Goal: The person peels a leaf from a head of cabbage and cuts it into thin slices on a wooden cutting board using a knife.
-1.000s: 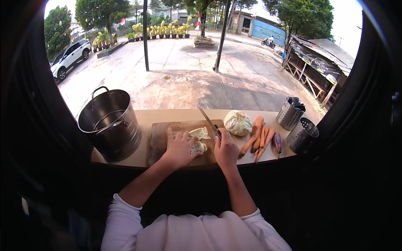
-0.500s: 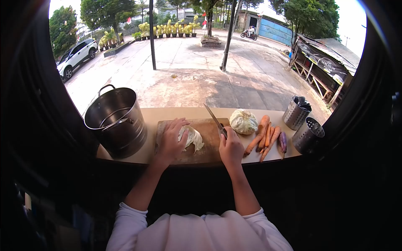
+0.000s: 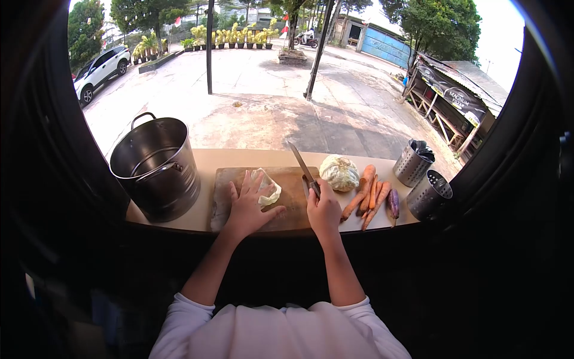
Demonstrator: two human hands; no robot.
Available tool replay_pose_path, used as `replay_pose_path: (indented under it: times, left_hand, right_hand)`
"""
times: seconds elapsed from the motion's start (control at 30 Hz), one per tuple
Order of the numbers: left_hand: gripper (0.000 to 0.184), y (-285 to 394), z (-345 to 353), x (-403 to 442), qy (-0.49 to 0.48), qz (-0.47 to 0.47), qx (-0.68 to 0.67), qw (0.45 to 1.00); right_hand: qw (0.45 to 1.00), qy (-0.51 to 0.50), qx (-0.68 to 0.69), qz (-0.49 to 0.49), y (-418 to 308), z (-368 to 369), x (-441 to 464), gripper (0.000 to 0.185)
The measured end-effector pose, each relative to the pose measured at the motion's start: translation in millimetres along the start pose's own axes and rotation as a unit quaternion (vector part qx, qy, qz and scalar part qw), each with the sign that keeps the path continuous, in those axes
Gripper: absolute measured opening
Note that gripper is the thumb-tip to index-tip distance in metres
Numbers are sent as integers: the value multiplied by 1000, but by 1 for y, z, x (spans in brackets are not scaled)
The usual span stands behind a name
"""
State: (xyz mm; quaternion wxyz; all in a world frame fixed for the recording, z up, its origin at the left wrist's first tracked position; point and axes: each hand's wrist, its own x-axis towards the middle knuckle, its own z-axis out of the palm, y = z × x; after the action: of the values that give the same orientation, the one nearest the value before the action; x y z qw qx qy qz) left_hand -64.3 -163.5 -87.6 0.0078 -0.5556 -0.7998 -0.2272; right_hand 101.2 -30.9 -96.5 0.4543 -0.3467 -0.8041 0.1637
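Observation:
My left hand point(image 3: 248, 206) is spread open over the wooden cutting board point(image 3: 293, 218), its fingers partly covering a pale cabbage leaf point(image 3: 272, 194). In my right hand point(image 3: 323, 209) is the handle of a knife point(image 3: 300, 158), its blade pointing up and away to the left above the board's right part. Just beyond that hand, to the right of the board, rests a whole cabbage point(image 3: 339, 172). Several carrots point(image 3: 369, 194) lie beside it, with a purple eggplant point(image 3: 393, 204) at their right.
A large metal pot point(image 3: 156, 170) stands at the counter's left. Two perforated metal holders point(image 3: 414, 163) point(image 3: 429, 195) are at the right end, the farther one with utensils inside. Outside are a white car point(image 3: 103, 73), a motorbike rider point(image 3: 307, 37) and a stall point(image 3: 451, 102).
My left hand has shifted over the leaf and spread its fingers; the leaf now lies flatter and looks smaller. The knife stays in my right hand. The camera view has swayed slightly.

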Motion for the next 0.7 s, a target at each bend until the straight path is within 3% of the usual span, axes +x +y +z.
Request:
replay_pose_path:
  times: [0.13, 0.33, 0.43, 0.53, 0.7]
  left_hand:
    - [57, -7, -2, -1, 33, 55, -70, 995]
    - [48, -12, 3, -1, 21, 58, -117, 991]
    - [49, -8, 4, -2, 27, 25, -148, 988]
    - [52, -5, 11, -4, 40, 49, -41, 997]
    - [63, 4, 1, -1, -34, 14, 26, 999]
  right_hand:
    - [1000, -3, -16, -2, 0, 1, -1, 22]
    - [996, -12, -73, -42, -6, 0, -2, 23]
    - [999, -4, -27, -36, -7, -3, -2, 25]
    - [1000, 10, 25, -7, -18, -6, -4, 27]
    - [996, -75, 50, 21, -41, -9, -8, 24]
